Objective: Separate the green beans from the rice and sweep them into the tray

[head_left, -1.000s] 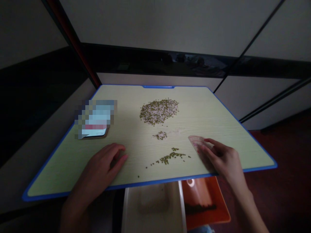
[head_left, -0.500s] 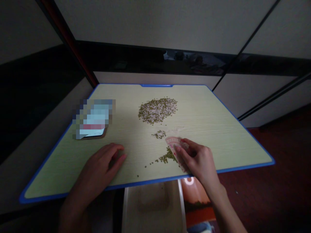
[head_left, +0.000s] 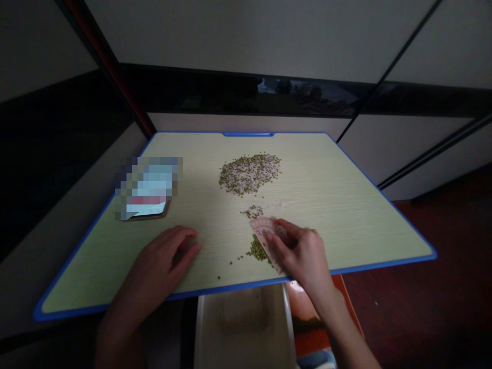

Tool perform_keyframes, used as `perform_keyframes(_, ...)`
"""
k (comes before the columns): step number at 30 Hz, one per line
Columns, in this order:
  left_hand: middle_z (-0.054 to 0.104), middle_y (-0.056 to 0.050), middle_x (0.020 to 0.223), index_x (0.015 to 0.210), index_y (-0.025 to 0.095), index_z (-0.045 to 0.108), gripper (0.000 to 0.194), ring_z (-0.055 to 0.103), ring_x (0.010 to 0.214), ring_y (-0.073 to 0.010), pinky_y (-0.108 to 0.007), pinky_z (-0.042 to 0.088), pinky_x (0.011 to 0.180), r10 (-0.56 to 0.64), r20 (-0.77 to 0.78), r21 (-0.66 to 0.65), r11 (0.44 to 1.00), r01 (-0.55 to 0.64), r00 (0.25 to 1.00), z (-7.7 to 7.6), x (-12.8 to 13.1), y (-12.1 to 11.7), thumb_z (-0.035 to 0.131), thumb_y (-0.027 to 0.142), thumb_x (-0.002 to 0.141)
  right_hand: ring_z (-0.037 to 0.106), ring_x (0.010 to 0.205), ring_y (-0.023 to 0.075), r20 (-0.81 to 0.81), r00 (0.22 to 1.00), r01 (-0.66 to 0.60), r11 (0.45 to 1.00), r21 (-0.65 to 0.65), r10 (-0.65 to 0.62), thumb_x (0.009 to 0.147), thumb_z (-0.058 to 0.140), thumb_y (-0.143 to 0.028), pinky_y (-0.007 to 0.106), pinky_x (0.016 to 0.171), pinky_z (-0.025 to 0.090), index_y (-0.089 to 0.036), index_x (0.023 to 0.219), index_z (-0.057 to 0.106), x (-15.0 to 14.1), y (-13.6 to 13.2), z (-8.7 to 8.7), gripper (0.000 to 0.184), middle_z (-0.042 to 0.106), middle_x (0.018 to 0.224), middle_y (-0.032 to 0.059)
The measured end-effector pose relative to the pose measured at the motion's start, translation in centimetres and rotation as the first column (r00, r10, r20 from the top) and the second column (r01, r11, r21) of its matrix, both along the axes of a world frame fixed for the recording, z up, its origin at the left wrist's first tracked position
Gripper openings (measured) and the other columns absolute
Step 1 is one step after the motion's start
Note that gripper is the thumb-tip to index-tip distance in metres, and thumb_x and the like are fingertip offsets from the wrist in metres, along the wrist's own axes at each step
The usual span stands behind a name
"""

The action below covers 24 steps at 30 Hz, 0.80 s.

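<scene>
Round, olive-green, bean-like seeds [head_left: 257, 249] lie in a small pile just left of the fingers of the right hand [head_left: 303, 251]. Largest is a pale yellow-green, wood-grained, blue-rimmed counter [head_left: 369, 225], beneath the fingers. Nearer the body than the fingers, below the counter's edge, sits an off-white rectangular bin [head_left: 246, 333], presumably for easy reach. The left hand [head_left: 165, 261] rests with thumb and fingers apart, holding nothing, perhaps for support. Beyond the fingers spreads an oval heap of mixed green and whitish grains [head_left: 249, 174]. Past the left fingers lies a phone-like slab with a lit screen [head_left: 154, 209], probably aside to leave working room. The right fingers are clamped on a translucent, pink-marked, fan-shaped plastic plate [head_left: 265, 224]; its straight edge borders the pile, a hold that likely lets it bear on many seeds together. Just beyond the plate lies a small mixed cluster [head_left: 253, 211].
</scene>
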State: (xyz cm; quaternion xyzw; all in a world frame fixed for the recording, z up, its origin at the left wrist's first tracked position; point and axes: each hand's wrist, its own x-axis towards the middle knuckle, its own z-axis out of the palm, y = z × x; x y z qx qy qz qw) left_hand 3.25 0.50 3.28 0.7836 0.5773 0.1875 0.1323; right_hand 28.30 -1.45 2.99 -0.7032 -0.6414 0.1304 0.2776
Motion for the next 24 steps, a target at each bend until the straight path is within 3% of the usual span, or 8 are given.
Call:
perform_keyframes(7,0.055,-0.002,0.074,0.086,0.019,0.054,0.031,0.054,0.067,-0.0174,-0.032,0.045,0.066,0.003,0.001,-0.011,1.000,-0.003,1.000,-0.1,-0.1,-0.2,0.041,0.046,0.084,0.056,0.050,0.0188,0.026,0.999,-0.022,1.000,0.001,0.022,0.081,0.054,-0.041,0.028,0.054,0.036,-0.016,0.104,0.071,-0.8,0.2,0.0,0.038,0.065,0.055,0.0071)
perform_keyframes(15,0.056,-0.002,0.075,0.088,0.019,0.054,0.029,0.054,0.068,-0.0166,-0.031,0.044,0.067,-0.005,-0.011,-0.007,1.000,0.005,1.000,-0.1,-0.1,-0.1,0.042,0.045,0.085,0.048,0.044,0.0161,0.048,0.998,-0.045,0.999,-0.011,0.045,0.082,0.054,-0.039,0.026,0.051,0.031,-0.021,0.108,0.069,-1.9,0.1,0.2,0.035,0.061,0.050,0.0030)
perform_keyframes(24,0.059,-0.001,0.076,0.086,0.020,0.055,0.027,0.055,0.066,-0.0159,-0.028,0.044,0.063,0.003,-0.004,0.016,1.000,-0.003,1.000,0.0,0.0,-0.1,0.044,0.044,0.084,0.057,0.052,0.0196,0.124,0.989,-0.083,0.996,0.017,0.081,0.083,0.053,-0.036,0.029,0.058,0.036,-0.017,0.104,0.069,-2.8,0.1,0.4,0.033,0.066,0.056,0.0057)
